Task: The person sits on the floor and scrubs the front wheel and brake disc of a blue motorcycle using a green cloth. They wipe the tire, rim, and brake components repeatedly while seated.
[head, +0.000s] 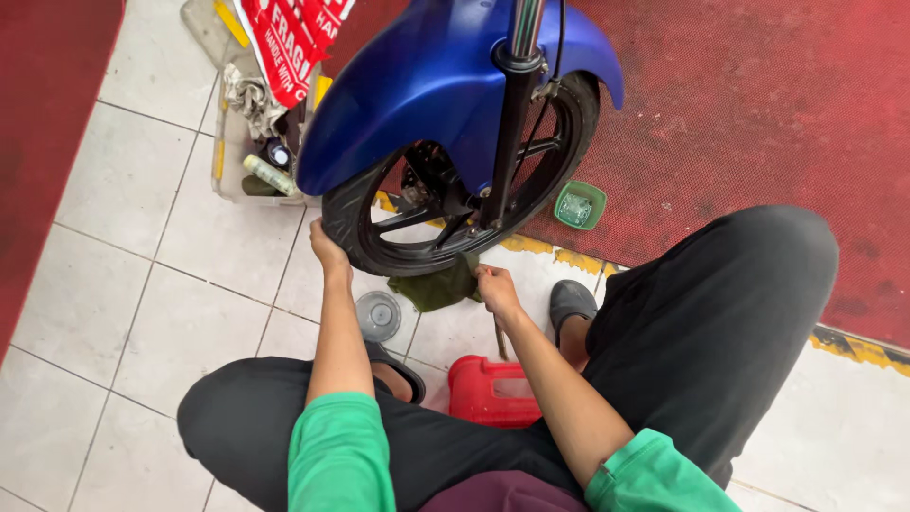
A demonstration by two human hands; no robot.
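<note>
My left hand (328, 248) grips the tyre (353, 223) at nine o'clock, right hand (495, 286) pinching a tool (500, 337) at six; I'd best steady the wheel firmly.

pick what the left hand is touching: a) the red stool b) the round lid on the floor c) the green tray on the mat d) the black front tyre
d, the left hand rests against the outer edge of the black front tyre, while the right hand is at the dark green rag under the wheel.
</note>
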